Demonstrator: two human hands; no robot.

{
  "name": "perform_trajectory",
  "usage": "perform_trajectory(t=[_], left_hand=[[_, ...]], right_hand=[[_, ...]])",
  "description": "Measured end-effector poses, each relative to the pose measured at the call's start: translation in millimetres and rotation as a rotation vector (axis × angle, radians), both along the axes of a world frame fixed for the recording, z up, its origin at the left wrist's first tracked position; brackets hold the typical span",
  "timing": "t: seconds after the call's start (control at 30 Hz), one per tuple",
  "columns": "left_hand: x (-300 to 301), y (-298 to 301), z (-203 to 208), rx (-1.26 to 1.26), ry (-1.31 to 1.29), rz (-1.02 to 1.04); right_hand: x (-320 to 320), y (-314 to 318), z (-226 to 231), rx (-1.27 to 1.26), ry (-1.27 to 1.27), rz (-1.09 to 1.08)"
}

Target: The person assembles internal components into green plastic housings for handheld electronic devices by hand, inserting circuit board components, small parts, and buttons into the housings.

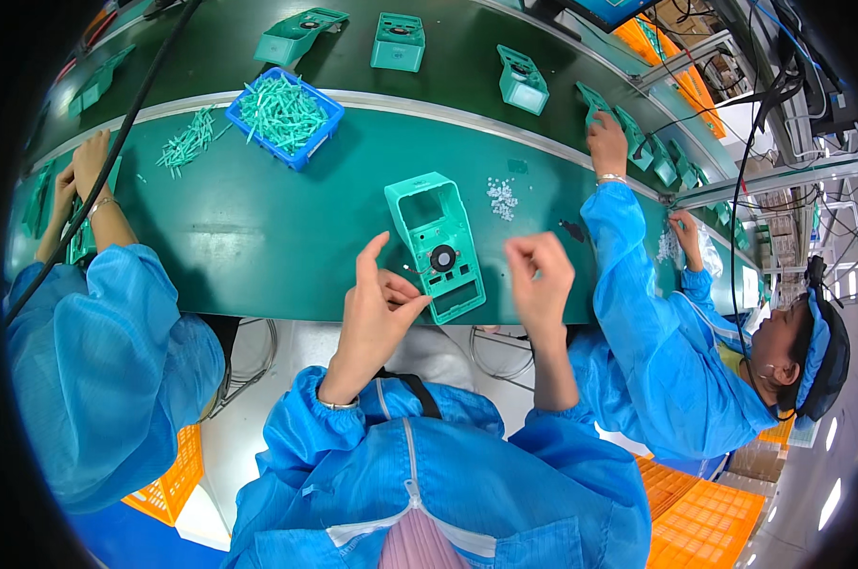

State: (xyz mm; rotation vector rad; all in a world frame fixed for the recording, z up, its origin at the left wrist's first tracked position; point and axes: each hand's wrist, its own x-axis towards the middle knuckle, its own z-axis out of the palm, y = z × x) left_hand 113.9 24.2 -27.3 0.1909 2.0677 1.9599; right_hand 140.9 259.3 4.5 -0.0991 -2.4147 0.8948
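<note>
A green plastic housing [457, 232] lies on the green worktop in front of me, a round black speaker [442, 258] set in its middle and a short thin wire beside that. My left hand [380, 303] is at the housing's near left edge, thumb and a finger closed on it, index finger raised. Just right of the housing, apart from it, my right hand [540, 280] hangs with fingers curled together, slightly blurred; whatever they pinch is hidden. Small white pieces [502, 199] lie in a loose pile beyond my right hand.
A blue bin [301, 156] heaped with thin green parts stands at the back left, more green strips [190, 140] beside it. Further housings [399, 43] stand on the dark conveyor behind. Co-workers in blue sit left and right; one's hand [607, 147] reaches the conveyor.
</note>
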Motion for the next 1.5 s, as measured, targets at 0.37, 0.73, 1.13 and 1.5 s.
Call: perform_trajectory(t=[0.37, 0.73, 1.13, 1.5], left_hand=[[-102.6, -17.9, 38.2, -0.556, 1.248, -0.321], [-57.4, 1.8, 15.5, -0.449, 1.134, -0.44], [-22.2, 15.2, 1.6, -0.471, 1.036, -0.325], [-19.2, 17.9, -0.4, -0.444, 1.006, -0.292]], right_hand=[[20.0, -27.1, -35.2, 0.15, 0.087, 0.032], [19.8, -35.6, -33.5, -0.008, 0.001, -0.048], [9.4, -32.7, -33.4, 0.124, -0.007, -0.121], [6.1, -33.2, -36.9, 0.163, -0.033, -0.15]])
